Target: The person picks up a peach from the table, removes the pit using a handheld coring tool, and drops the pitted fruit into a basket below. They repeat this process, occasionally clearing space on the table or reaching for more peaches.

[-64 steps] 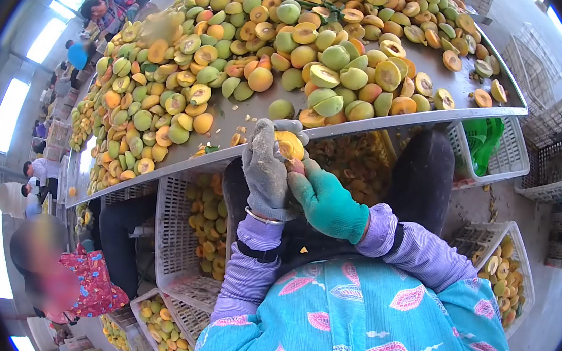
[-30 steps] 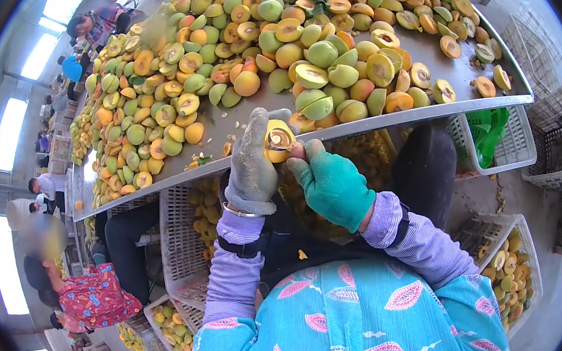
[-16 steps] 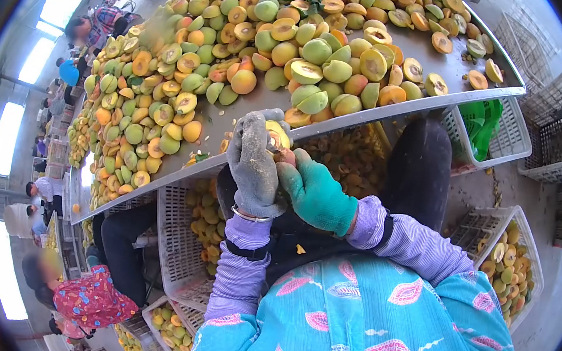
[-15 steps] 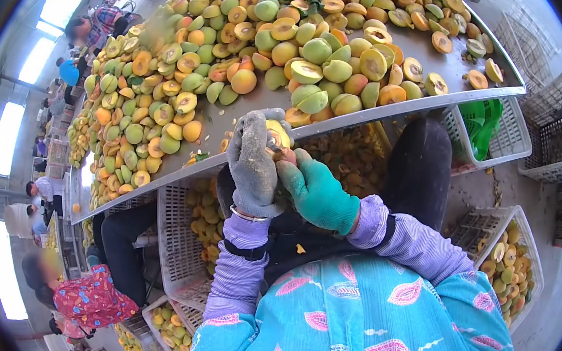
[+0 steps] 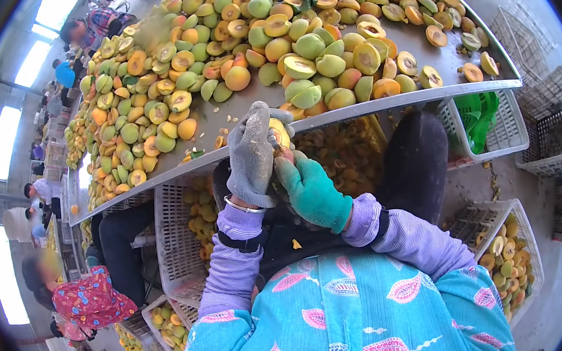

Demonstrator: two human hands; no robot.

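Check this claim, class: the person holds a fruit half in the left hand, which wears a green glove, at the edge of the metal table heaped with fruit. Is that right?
Not quite. In the head view the left hand wears a grey glove; the green glove is on the right hand. The rest stands: the left hand holds the fruit half at the edge of the metal table heaped with fruit.

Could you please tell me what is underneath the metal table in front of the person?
Under the metal table, white crates of fruit halves show, plus a dark-clothed knee. The tabletop covers whatever lies further back.
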